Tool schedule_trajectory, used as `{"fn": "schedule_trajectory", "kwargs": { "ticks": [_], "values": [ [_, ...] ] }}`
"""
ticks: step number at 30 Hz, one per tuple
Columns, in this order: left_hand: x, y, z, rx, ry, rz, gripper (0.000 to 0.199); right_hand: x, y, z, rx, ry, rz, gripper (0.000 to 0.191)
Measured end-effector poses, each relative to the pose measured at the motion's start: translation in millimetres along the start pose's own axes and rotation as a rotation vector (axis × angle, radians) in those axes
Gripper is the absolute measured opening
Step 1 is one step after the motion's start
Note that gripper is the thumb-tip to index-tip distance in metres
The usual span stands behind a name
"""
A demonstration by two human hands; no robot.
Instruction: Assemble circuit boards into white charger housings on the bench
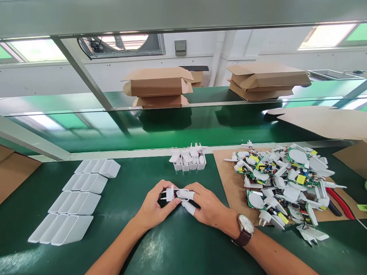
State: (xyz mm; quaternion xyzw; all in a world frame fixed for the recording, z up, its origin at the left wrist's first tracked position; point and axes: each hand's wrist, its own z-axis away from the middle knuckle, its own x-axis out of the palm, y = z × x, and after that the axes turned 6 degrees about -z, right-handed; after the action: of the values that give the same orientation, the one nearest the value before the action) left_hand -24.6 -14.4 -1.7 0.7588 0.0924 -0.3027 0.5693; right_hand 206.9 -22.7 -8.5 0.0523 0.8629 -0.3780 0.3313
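Over the front middle of the green bench, both hands meet around one white plug adapter part (170,194) whose metal pins point left. My left hand (157,206) grips its pin end between thumb and fingers. At the other end, my right hand (207,203) pinches the part; two of its fingertips wear white covers. Dark inner parts show between the hands, though the fingers hide much of the piece. Behind the hands stand several white housings (185,166) in a row, filled with plug parts. To the right lies a heap of circuit boards and white plug pieces (282,179).
Rows of open white housings (69,225) lie on the left. A cardboard sheet (226,172) lies under the heap, with red-handled pliers (342,202) at its right edge. Cardboard boxes (156,87) sit on the shelf behind. A metal beam (183,17) crosses overhead.
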Motion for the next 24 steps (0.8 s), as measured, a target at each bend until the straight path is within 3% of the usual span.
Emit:
{"fn": "schedule_trajectory", "kwargs": {
  "ticks": [3,5,8,12,19,24],
  "values": [
    [3.6,-4.7,0.2,-0.001,0.050,0.021,0.030,1.8,0.0,-2.0,0.060,0.041,-0.116,0.031],
    [7.7,-6.9,1.6,0.071,0.118,-0.022,0.056,3.8,-0.8,-4.3,0.166,0.101,-0.276,0.030],
    [15.8,-4.1,4.9,0.285,0.221,-0.155,0.092,8.4,-3.5,-7.3,0.433,0.137,-0.685,0.027],
    [25.2,7.7,6.4,0.468,0.356,-0.301,0.080,13.0,-9.9,-9.7,0.647,0.072,-1.095,0.028],
    [27.7,12.0,4.2,0.476,0.379,-0.350,0.072,13.8,-13.7,-11.0,0.668,0.054,-1.099,0.033],
    [18.3,5.2,2.6,0.438,0.442,-0.374,0.076,2.5,-20.1,-12.9,0.488,0.201,-0.874,0.042]
  ]
}}
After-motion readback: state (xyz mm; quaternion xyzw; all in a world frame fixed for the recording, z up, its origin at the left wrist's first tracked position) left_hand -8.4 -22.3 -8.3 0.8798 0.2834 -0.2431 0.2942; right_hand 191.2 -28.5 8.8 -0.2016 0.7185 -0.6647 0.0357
